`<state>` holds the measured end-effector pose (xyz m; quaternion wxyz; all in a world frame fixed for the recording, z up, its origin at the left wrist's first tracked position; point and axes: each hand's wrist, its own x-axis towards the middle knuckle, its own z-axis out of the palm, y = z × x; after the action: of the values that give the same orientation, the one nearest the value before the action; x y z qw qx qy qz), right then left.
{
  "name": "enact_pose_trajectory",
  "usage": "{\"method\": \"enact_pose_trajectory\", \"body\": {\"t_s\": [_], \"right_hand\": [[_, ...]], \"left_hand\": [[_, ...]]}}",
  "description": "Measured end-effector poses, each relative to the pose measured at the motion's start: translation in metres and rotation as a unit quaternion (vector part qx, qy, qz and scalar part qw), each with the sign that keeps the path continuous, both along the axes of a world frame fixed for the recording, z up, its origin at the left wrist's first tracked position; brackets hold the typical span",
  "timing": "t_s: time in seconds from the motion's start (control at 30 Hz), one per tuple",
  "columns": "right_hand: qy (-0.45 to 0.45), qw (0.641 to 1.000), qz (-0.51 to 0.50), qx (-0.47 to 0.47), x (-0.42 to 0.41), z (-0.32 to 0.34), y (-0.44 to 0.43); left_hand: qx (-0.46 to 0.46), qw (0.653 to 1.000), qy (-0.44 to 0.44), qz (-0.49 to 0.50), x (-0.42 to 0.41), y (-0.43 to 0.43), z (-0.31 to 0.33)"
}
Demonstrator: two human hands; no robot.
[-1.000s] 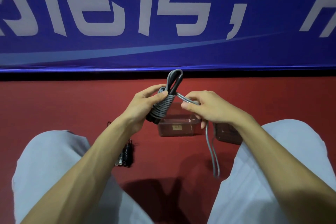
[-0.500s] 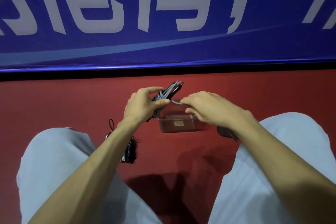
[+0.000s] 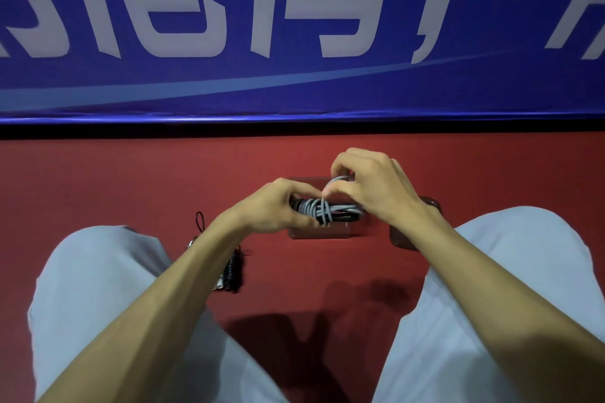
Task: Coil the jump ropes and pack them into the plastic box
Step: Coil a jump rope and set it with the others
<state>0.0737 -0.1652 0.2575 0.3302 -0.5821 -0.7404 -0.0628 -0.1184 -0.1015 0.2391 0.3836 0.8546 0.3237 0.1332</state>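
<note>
Head view: left hand (image 3: 274,206) and right hand (image 3: 371,186) grip coiled jump rope (image 3: 331,209) between them.

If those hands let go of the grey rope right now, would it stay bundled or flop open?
Probably it would spring loose: the rope curves in round loops, so it seems bendy but springy. The right hand pinches a loop not yet tucked in; the left hand grips the bundle. It looks light, held easily near the box.
</note>
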Motion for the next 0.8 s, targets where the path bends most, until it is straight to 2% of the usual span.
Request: {"method": "enact_pose_trajectory", "body": {"t_s": [0.1, 0.23, 0.37, 0.43, 0.53, 0.57, 0.7, 0.8], "right_hand": [[0.104, 0.993, -0.033, -0.051, 0.003, -0.002, 0.006], [0.179, 0.976, -0.050, -0.111, 0.006, -0.004, 0.012], [0.298, 0.948, -0.003, -0.115, 0.011, -0.004, 0.018], [0.305, 0.947, 0.007, -0.104, 0.013, -0.003, 0.020], [0.243, 0.963, -0.003, -0.114, 0.012, -0.003, 0.018], [0.250, 0.960, 0.009, -0.130, 0.011, -0.003, 0.017], [0.393, 0.883, 0.090, -0.240, 0.006, 0.002, 0.010], [0.424, 0.852, 0.111, -0.286, 0.005, 0.006, 0.006]], "left_hand": [[-0.026, 0.999, -0.036, 0.012, 0.003, -0.005, 0.002], [-0.037, 0.997, -0.065, 0.033, 0.006, -0.011, 0.003], [-0.086, 0.984, -0.146, 0.056, 0.004, -0.012, 0.013], [-0.108, 0.972, -0.190, 0.085, 0.001, -0.010, 0.017], [-0.133, 0.957, -0.229, 0.119, -0.002, -0.008, 0.018], [-0.143, 0.952, -0.239, 0.125, -0.001, -0.007, 0.017], [-0.201, 0.934, -0.275, 0.108, 0.001, -0.008, 0.017], [-0.225, 0.925, -0.279, 0.125, 0.002, -0.009, 0.018]]}}
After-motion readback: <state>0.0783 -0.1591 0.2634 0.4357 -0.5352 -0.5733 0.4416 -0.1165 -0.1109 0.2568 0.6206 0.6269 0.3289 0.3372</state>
